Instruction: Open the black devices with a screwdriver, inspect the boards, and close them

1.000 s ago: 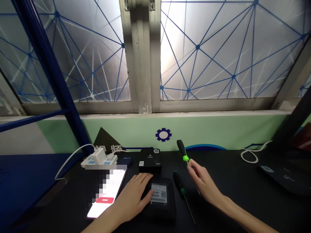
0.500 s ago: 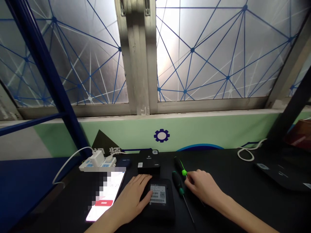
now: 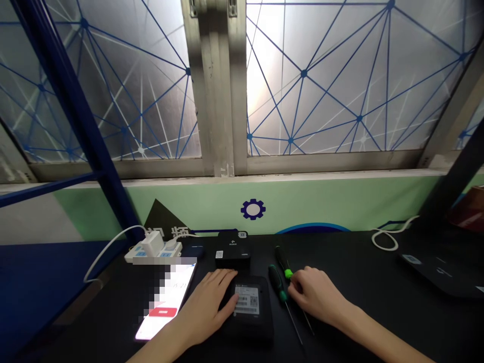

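My left hand (image 3: 209,302) lies with its fingers stretched out over a black box (image 3: 260,320), which has a white barcode label (image 3: 246,300) on top. My right hand (image 3: 312,290) is closed, its fingers curled at the shaft of a screwdriver (image 3: 282,258) just below its bright green collar. This screwdriver's black handle points away from me, and its thin tip shows below the hand. A second screwdriver (image 3: 277,280) with a dark green handle rests on the table between the box and my right hand.
A smaller black box (image 3: 232,252) stands behind my left hand. To the left are a lit phone (image 3: 172,305) and a white power strip (image 3: 172,249) with plugs. A flat black device (image 3: 440,275) and a white cable (image 3: 385,244) lie at the right on the black table (image 3: 351,267).
The screwdriver at my right hand has turned slightly, and the bright stripe on its handle no longer shows. More of its tip is visible. My left hand keeps its place on the box.
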A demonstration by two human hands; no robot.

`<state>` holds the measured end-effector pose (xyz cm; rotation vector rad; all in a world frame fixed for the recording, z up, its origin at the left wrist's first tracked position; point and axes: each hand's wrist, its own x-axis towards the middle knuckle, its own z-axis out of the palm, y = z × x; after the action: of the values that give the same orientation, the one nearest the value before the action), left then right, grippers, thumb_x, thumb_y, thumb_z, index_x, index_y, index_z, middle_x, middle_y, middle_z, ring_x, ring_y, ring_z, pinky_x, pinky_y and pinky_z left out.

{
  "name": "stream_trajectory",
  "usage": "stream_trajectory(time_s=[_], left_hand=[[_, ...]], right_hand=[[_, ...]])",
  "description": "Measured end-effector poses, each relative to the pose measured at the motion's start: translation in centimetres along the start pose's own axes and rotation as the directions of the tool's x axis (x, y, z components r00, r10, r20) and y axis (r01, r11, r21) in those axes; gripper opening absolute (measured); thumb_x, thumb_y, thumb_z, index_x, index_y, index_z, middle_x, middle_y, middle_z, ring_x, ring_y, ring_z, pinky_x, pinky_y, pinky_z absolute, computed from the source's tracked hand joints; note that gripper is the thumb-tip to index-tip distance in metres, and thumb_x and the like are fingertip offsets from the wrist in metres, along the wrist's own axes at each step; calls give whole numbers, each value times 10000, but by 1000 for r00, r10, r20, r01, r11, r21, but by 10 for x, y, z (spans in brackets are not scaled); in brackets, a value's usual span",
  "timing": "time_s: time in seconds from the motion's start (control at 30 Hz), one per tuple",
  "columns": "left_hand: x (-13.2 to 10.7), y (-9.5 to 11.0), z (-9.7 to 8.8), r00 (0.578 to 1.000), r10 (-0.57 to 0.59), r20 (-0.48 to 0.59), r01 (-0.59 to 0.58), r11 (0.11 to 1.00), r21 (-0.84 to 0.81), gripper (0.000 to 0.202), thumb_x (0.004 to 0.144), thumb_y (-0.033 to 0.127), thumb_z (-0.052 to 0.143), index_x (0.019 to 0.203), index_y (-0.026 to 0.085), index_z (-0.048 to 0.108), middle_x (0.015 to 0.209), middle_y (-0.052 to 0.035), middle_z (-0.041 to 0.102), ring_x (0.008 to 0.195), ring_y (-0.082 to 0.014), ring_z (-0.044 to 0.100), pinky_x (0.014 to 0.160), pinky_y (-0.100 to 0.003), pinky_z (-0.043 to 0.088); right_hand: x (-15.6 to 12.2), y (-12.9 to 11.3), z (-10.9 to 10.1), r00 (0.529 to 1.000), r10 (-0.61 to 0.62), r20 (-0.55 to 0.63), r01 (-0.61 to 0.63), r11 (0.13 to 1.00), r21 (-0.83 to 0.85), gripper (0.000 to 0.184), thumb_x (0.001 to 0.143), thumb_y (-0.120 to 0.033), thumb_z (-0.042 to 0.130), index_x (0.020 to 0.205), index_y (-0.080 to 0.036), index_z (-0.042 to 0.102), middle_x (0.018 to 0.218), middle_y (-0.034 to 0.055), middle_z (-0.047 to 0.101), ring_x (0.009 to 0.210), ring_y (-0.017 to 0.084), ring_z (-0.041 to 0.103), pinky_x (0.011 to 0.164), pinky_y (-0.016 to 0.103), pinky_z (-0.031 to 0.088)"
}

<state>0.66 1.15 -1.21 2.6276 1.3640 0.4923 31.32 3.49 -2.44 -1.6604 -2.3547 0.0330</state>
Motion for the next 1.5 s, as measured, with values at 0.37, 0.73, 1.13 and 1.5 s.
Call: stream_trajectory(time_s=[0.37,0.73,1.13,1.5], left_hand=[[-2,1,-1,1000,27,6,-27,999,-22,440,1054,407,439,1468,261,461,1434,-76,566,1319,-291,528,1114,-505,433],[0,-7,2,994,4,-110,-4,1000,-1,368,1070,279,340,1389,257,524,1318,-48,635,1206,-249,602,1048,-438,500],[1,-14,-13,1000,22,-14,-20,995,97,318,1014,207,407,1235,235,634,1201,-69,647,1049,-263,624,900,-415,526],[-1,-15,-16,999,50,17,-52,989,142,359,948,178,493,1282,243,606,1277,-77,622,1135,-290,600,952,-437,507]], right_hand=[[2,0,-3,995,-84,-45,89,986,138,474,978,-301,482,522,-197,404,501,8,500,489,148,452,536,289,221],[-3,-12,-14,882,-341,-326,424,876,229,190,976,-224,509,821,-220,619,819,71,660,756,221,573,702,353,442],[-3,-60,-32,907,-413,-78,418,867,272,442,878,-369,668,1292,-222,624,1235,119,657,1100,316,576,1003,484,424],[16,-71,-20,898,-429,100,400,888,228,1002,665,-789,710,1391,-113,565,1176,191,656,1065,382,594,1018,528,410]])
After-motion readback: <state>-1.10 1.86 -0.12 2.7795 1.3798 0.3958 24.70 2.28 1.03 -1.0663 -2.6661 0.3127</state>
